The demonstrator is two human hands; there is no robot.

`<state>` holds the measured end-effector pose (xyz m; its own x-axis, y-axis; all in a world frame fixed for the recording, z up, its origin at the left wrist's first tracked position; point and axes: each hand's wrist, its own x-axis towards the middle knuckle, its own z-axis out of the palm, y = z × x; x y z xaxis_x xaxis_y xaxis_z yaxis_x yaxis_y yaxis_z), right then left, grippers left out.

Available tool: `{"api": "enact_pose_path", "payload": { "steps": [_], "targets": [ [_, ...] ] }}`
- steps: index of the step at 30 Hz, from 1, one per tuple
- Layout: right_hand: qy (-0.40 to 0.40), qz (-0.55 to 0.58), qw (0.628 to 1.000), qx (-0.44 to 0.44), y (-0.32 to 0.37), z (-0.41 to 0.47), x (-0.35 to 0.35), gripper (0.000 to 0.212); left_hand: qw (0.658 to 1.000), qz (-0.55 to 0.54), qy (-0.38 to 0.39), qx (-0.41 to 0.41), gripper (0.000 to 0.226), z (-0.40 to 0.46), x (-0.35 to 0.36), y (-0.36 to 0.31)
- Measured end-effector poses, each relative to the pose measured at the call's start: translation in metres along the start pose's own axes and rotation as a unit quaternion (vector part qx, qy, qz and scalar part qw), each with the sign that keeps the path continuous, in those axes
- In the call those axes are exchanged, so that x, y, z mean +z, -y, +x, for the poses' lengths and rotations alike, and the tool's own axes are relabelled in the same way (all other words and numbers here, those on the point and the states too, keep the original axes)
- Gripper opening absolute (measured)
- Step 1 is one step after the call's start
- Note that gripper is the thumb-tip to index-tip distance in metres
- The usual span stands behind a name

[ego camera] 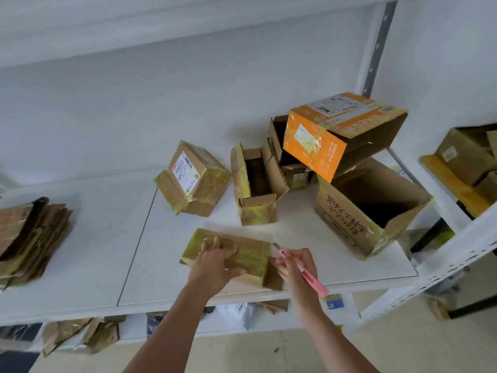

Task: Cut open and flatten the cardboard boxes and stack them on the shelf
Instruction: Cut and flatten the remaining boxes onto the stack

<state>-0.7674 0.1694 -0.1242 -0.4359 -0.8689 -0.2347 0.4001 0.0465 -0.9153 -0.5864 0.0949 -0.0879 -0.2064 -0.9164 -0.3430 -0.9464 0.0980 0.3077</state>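
Note:
A small taped cardboard box [250,254] lies near the front edge of the white shelf [107,251]. My left hand [217,262] grips it from above, fingers over its top and thumb on its near side. My right hand [295,267] holds a pink utility knife [304,270], whose blade tip is at the box's right end. A stack of flattened boxes [29,238] lies at the shelf's left end.
Behind stand a sealed labelled box [193,176], an open narrow box [255,187], a large open box [368,208] and an orange box [338,133] tilted on another. More boxes [465,160] fill the right-hand shelf. Cardboard scraps [80,335] lie below.

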Motion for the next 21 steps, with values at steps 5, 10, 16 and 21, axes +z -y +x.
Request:
{"api": "enact_pose_path", "payload": {
  "steps": [5, 10, 16, 21],
  "targets": [
    [0.005, -0.028, 0.999, -0.016, -0.011, -0.005, -0.001, 0.012, 1.000, 0.010, 0.004, 0.003, 0.070, 0.000, -0.001, 0.004],
    [0.014, -0.100, 0.994, -0.040, -0.010, -0.002, -0.002, 0.015, 1.000, 0.022, 0.001, 0.005, 0.069, -0.003, -0.001, 0.003],
    [0.047, -0.189, 0.978, -0.080, -0.010, -0.011, -0.007, 0.016, 1.000, 0.017, 0.000, 0.000, 0.065, -0.006, -0.001, -0.002],
    [0.080, -0.220, 0.967, -0.100, -0.010, -0.027, -0.012, 0.017, 1.000, 0.012, 0.006, -0.004, 0.064, -0.008, -0.003, -0.004]
  ]
}}
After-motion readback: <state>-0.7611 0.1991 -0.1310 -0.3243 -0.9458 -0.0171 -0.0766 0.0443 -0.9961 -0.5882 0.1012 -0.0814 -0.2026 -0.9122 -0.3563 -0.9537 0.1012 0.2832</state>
